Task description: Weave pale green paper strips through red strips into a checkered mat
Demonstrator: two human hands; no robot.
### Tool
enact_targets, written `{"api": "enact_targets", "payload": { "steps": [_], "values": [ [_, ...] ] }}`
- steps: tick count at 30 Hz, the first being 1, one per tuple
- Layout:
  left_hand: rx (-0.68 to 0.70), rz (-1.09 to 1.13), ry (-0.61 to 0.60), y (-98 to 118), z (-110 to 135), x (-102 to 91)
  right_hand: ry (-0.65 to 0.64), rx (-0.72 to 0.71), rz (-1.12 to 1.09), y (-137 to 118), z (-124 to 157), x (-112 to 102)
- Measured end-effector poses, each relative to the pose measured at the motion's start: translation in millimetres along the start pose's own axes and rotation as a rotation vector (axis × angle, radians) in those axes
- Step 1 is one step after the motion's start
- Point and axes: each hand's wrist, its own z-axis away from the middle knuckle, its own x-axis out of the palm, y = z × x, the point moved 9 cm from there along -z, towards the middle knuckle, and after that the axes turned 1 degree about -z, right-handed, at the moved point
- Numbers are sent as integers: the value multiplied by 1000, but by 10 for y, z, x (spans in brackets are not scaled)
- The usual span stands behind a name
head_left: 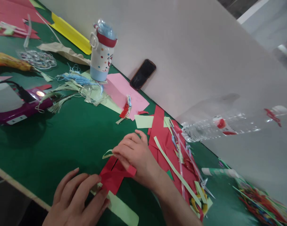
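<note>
A folded piece of red paper (112, 181) lies between my hands over the green tabletop. My left hand (74, 197) pinches its left edge between thumb and fingers, and a bit of pale green paper shows beside the thumb. On the other side, my right hand (134, 153) has its fingers closed on the red paper's upper right part. A thin pale green loop (107, 154) sticks out at the right fingertips; whether they hold it is hidden. Below the red paper, a pale green paper strip (123, 208) extends toward the lower edge of the view.
Red paper scraps (163, 147), scissors with yellow handles (200, 202) and pale strips lie to the right. A clear plastic bottle (230, 124), a phone (142, 74) and a cup (102, 55) are beyond. Tassels (79, 83) and a purple device (23, 108) occupy the left.
</note>
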Motion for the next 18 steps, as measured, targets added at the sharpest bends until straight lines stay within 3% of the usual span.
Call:
{"api": "enact_targets", "payload": {
  "steps": [2, 10, 18],
  "values": [
    [47, -24, -13, -6, 4, -5, -21, 5, 3, -16, 22, -20],
    [-42, 15, -30, -9, -13, 1, -118, 28, 30, 24, -3, 95],
    [-56, 38, -71, 16, -18, 60, -113, 40, -6, 48, 2, 148]
  ]
}}
